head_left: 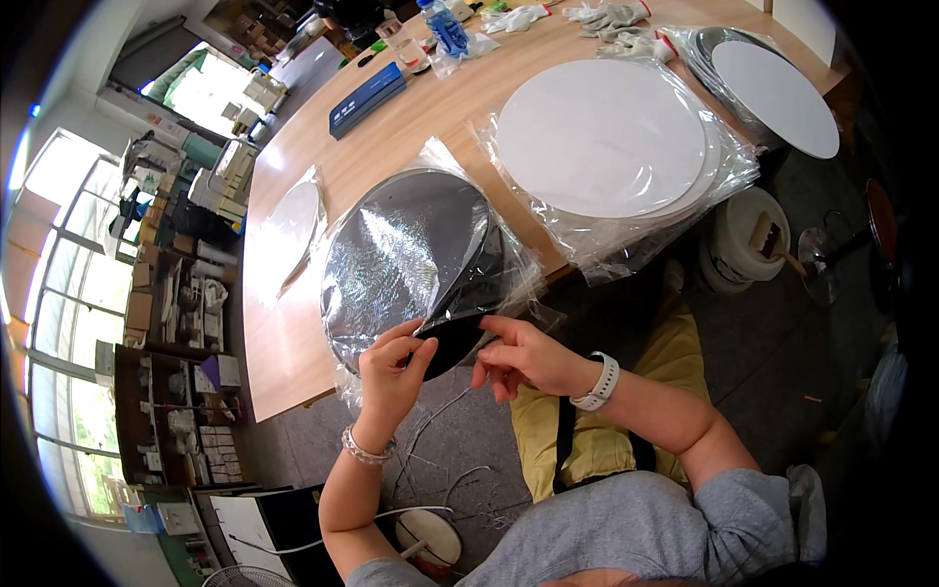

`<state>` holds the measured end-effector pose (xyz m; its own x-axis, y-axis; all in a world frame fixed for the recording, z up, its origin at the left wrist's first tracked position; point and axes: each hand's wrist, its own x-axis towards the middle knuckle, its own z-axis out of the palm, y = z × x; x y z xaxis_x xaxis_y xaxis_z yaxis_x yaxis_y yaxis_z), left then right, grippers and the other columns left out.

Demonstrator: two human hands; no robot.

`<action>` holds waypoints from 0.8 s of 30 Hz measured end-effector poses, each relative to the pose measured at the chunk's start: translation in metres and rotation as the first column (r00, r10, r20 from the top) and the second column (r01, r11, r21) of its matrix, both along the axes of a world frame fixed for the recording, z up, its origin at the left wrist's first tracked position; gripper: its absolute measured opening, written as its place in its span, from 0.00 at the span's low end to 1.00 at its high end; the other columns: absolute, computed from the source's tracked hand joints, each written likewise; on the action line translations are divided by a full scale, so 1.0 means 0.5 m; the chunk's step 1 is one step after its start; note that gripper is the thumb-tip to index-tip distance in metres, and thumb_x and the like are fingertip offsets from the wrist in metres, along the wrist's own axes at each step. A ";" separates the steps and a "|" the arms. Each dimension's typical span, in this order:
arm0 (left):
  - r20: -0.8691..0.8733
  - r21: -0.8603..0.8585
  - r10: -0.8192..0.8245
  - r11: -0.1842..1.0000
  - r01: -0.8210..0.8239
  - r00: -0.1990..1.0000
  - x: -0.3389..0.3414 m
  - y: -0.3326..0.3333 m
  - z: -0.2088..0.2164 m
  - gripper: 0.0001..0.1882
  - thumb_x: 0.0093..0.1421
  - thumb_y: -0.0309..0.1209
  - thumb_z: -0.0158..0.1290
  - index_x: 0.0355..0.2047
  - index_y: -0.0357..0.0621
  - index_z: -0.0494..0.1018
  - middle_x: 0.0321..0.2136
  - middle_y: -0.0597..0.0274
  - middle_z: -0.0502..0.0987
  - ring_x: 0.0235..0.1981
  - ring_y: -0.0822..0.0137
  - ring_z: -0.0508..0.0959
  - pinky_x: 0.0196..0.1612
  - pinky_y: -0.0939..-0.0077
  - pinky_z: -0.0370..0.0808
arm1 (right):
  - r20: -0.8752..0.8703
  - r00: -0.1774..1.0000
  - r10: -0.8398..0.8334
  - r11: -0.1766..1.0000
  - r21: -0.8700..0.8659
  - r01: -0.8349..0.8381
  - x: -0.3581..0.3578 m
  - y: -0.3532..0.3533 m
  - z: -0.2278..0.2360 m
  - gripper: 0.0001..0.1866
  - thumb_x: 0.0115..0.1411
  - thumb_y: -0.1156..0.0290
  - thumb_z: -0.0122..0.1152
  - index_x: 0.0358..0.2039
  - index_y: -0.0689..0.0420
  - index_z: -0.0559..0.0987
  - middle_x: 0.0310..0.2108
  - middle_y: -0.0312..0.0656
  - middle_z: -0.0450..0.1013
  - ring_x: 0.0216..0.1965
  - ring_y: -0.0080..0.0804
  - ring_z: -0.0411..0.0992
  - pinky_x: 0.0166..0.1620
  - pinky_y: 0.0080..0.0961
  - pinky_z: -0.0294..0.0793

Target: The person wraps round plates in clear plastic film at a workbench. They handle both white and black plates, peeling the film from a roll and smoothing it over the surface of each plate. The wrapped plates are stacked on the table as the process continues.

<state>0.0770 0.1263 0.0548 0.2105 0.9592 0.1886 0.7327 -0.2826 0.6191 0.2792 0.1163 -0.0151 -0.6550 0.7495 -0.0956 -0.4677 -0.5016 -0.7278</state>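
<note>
In front of me lies a round black disc [455,344] covered by clear plastic film [411,235], over the table's near edge. The film is creased and lifted at the near right, where a matte black patch shows. My left hand [391,372] pinches the film at the disc's near edge, thumb and forefinger together. At the right of that patch, my right hand [523,357] reaches one outstretched finger to the film's edge. Its other fingers hang half curled and apart beneath, with nothing visible in them.
White round discs [602,137] in plastic stand stacked to the right, others [778,98] beyond. A wrapped white disc [290,230] lies left. Farther back are a blue box [367,100], a water bottle [443,27] and work gloves [606,18]. A white bucket [751,235] stands on the floor.
</note>
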 end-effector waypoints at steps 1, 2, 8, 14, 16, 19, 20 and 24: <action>-0.026 -0.006 -0.001 1.000 0.001 1.000 0.002 -0.002 0.005 0.05 0.51 0.24 0.59 0.25 0.33 0.76 0.37 0.49 0.79 0.27 0.66 0.80 0.26 0.78 0.73 | 0.015 1.000 -0.004 1.000 -0.017 0.004 0.001 0.000 0.001 0.32 0.63 0.71 0.45 0.64 0.62 0.46 0.30 0.47 0.76 0.20 0.27 0.74 0.22 0.19 0.73; -0.053 -0.013 -0.003 1.000 0.003 0.999 0.004 -0.003 0.008 0.05 0.51 0.24 0.59 0.26 0.33 0.76 0.38 0.49 0.79 0.27 0.65 0.80 0.26 0.77 0.74 | 0.027 0.999 -0.017 1.000 -0.025 0.018 0.000 -0.001 0.000 0.31 0.63 0.71 0.45 0.63 0.61 0.48 0.30 0.47 0.76 0.20 0.26 0.74 0.22 0.19 0.73; -0.491 0.315 -0.204 0.865 0.391 0.847 -0.012 0.000 -0.018 0.12 0.52 0.20 0.54 0.38 0.42 0.73 0.50 0.54 0.71 0.36 0.58 0.79 0.33 0.70 0.78 | -0.004 1.000 -0.001 1.000 0.023 0.001 -0.001 0.002 -0.003 0.22 0.63 0.70 0.46 0.56 0.59 0.60 0.30 0.44 0.76 0.20 0.24 0.74 0.21 0.17 0.72; -0.532 0.259 -0.211 0.882 0.395 0.820 0.021 -0.015 -0.004 0.09 0.50 0.24 0.56 0.34 0.43 0.75 0.52 0.57 0.69 0.36 0.61 0.78 0.31 0.73 0.77 | 0.012 1.000 -0.019 1.000 0.010 0.019 0.000 -0.004 0.008 0.23 0.63 0.70 0.45 0.58 0.58 0.60 0.29 0.43 0.76 0.20 0.24 0.74 0.21 0.16 0.72; -0.543 0.307 -0.163 0.875 0.376 0.824 0.009 -0.012 -0.020 0.07 0.50 0.25 0.57 0.32 0.43 0.75 0.49 0.60 0.72 0.33 0.63 0.79 0.29 0.74 0.77 | 0.021 0.999 -0.030 1.000 0.004 0.030 0.000 -0.006 0.009 0.25 0.63 0.70 0.45 0.60 0.57 0.58 0.30 0.43 0.76 0.20 0.24 0.74 0.21 0.16 0.72; -0.457 0.334 -0.114 0.897 0.289 0.882 0.015 -0.013 -0.014 0.03 0.50 0.24 0.57 0.27 0.41 0.75 0.43 0.62 0.76 0.28 0.64 0.80 0.28 0.74 0.77 | -0.014 1.000 -0.016 1.000 0.025 0.016 -0.001 -0.004 -0.001 0.27 0.63 0.70 0.45 0.62 0.58 0.55 0.30 0.44 0.76 0.21 0.24 0.74 0.22 0.17 0.72; -0.419 0.305 -0.116 0.916 0.260 0.901 0.015 -0.013 -0.011 0.03 0.50 0.22 0.57 0.27 0.39 0.74 0.42 0.59 0.77 0.28 0.62 0.80 0.28 0.74 0.77 | -0.014 1.000 -0.018 1.000 0.021 0.018 0.000 -0.004 0.000 0.27 0.63 0.71 0.45 0.62 0.59 0.55 0.30 0.44 0.76 0.21 0.24 0.74 0.22 0.17 0.72; -0.354 0.275 -0.092 0.941 0.197 0.931 0.008 -0.007 -0.002 0.04 0.51 0.20 0.56 0.29 0.38 0.75 0.40 0.54 0.77 0.29 0.58 0.80 0.30 0.72 0.78 | 0.027 0.999 -0.045 0.999 0.027 0.044 0.003 -0.010 0.003 0.27 0.63 0.72 0.44 0.61 0.61 0.54 0.30 0.45 0.75 0.22 0.26 0.74 0.23 0.18 0.72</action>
